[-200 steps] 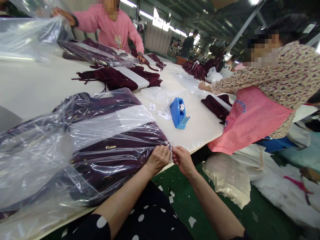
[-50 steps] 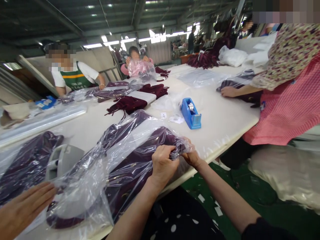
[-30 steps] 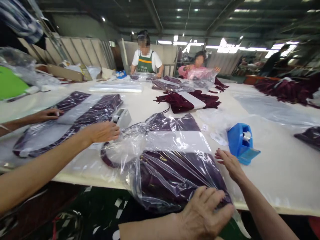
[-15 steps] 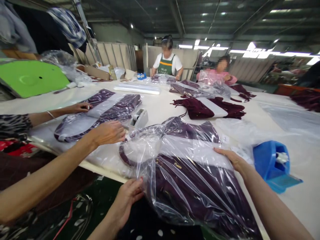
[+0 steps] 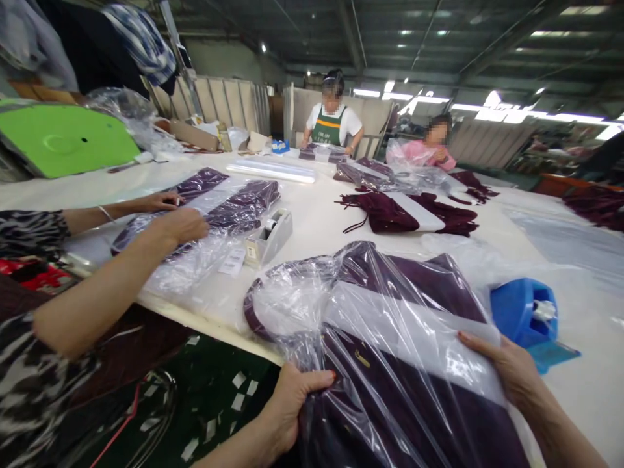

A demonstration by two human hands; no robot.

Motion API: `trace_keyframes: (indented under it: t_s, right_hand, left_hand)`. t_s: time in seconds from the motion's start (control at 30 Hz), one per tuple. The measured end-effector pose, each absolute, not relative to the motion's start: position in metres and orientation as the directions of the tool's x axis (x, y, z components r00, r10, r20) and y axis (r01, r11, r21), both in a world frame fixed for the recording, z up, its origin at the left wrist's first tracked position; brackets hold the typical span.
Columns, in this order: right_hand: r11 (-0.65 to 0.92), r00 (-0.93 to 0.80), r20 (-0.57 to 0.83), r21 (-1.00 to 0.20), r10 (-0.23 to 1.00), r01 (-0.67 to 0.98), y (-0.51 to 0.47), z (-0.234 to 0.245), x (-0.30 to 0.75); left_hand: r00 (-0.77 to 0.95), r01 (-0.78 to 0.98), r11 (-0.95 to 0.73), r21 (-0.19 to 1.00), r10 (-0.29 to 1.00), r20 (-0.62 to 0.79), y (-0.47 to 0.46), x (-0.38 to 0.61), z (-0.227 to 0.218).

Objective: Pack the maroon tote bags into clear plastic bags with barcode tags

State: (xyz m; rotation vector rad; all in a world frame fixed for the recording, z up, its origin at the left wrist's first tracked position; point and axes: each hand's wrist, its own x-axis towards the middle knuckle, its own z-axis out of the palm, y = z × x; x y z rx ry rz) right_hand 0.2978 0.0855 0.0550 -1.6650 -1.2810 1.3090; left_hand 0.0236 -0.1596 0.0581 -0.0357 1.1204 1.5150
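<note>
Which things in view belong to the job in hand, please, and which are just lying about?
Part of the job:
plastic-covered maroon bag, held by the left hand and right hand
its white band
perhaps the blue tape dispenser, just beyond the right hand

Apparently lying about:
grey tape dispenser
pale floor scraps
green panel

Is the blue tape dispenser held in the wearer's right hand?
No, the right hand holds the plastic-wrapped maroon bag, while the blue tape dispenser stands on the table.
</note>
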Motion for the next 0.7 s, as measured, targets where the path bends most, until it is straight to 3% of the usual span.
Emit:
trace_keyframes:
  t_s: [0.23,0.4,0.53,0.7]
  right_hand:
    - [-0.232,0.209,-0.13,-0.765,0.969,0.601,0.053,0.095,0.323]
    - [-0.211,0.25,-0.042,-0.68,0.967,0.702,0.042,0.103,0.331]
    - [-0.215,0.28,-0.016,-0.683,0.96,0.698,0.043,0.1,0.33]
    - [-0.217,0.369,0.014,-0.787,0.929,0.578,0.04,0.096,0.307]
  left_hand:
    - [-0.249,-0.741,0.219,0.635,0.788,-0.563,-0.156,0.046,0.062]
    - [-0.216,-0.706,0.242,0.666,0.822,-0.528,-0.144,0.045,0.062]
    - [-0.21,-0.672,0.209,0.71,0.866,-0.453,-0.13,0.037,0.062]
    - [-0.147,-0.544,0.258,0.799,0.908,-0.393,-0.089,-0.002,0.062]
